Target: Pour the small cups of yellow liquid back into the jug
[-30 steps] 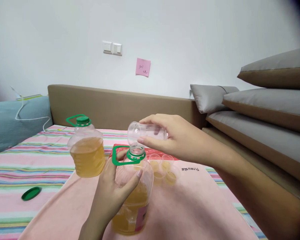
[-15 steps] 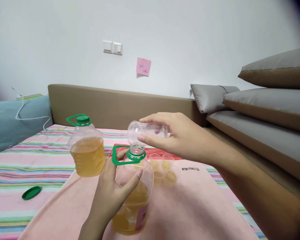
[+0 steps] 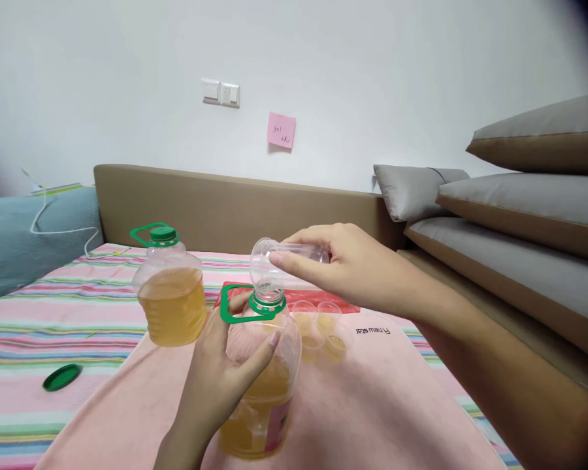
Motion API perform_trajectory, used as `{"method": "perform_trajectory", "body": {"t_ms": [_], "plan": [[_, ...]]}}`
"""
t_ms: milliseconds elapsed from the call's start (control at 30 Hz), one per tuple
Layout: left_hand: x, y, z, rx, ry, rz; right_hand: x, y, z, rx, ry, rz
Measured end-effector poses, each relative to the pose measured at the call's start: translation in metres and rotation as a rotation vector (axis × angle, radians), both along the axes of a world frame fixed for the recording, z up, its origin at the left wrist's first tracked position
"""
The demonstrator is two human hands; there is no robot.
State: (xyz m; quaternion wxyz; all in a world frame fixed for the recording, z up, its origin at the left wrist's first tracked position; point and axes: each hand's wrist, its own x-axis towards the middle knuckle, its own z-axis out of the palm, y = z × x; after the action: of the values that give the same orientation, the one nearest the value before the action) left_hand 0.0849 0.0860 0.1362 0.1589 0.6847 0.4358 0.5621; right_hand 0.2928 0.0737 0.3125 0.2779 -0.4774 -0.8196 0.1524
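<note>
Okay, so closest in, the left hand (image 3: 220, 375) is wrapped around the shoulder of the open bottle (image 3: 274, 395), thumb on the near side, and the bottle stands upright on the pink mat (image 3: 396, 391). Most of those other fingers are behind the plastic or the green handle (image 3: 225, 307), so don't ask me how tight the hold is.

Just above the neck there's a clear cup (image 3: 262, 262), tipped flat on its side in the right hand (image 3: 353, 261), thumb this side, fingers over the top. Its long axis runs sideways, mouth pointing left and sitting right over the bottle's opening, so cup and bottle are pretty much at right angles. Clear on clear, though: can't tell if the rim touches the neck or if anything's left inside.

Past that, four small cups (image 3: 335, 347) with yellowish liquid, a bit blurry, then something red (image 3: 350, 301), half blocked. Over left, a capped bottle (image 3: 171, 310) stands well apart from both hands.
</note>
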Motion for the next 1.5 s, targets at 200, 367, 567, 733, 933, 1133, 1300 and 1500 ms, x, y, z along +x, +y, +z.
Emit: {"method": "perform_trajectory", "body": {"t_ms": [200, 367, 567, 733, 933, 1133, 1300, 1500], "plan": [[0.000, 0.001, 0.000, 0.007, 0.000, 0.009, 0.001, 0.003, 0.000, -0.091, 0.031, -0.077], [0.000, 0.000, 0.000, -0.002, -0.004, 0.004, 0.004, 0.007, -0.001, -0.012, 0.128, -0.018], [0.001, -0.001, 0.003, 0.002, -0.016, -0.022, 0.001, 0.001, 0.000, -0.042, 0.092, -0.001], [0.000, -0.001, 0.001, -0.003, -0.014, -0.009, -0.001, -0.002, 0.004, -0.048, 0.069, -0.017], [0.000, -0.001, 0.002, 0.014, -0.009, -0.017, 0.001, 0.002, -0.001, -0.034, 0.062, -0.020], [0.001, -0.001, 0.002, 0.000, -0.005, -0.018, 0.001, 0.004, -0.001, -0.085, 0.054, -0.067], [0.001, 0.000, -0.001, 0.000, -0.012, -0.005, 0.001, 0.008, -0.002, -0.099, 0.029, -0.105], [0.000, 0.001, 0.000, 0.002, -0.003, -0.012, 0.005, 0.011, -0.003, -0.052, 0.069, -0.093]]}}
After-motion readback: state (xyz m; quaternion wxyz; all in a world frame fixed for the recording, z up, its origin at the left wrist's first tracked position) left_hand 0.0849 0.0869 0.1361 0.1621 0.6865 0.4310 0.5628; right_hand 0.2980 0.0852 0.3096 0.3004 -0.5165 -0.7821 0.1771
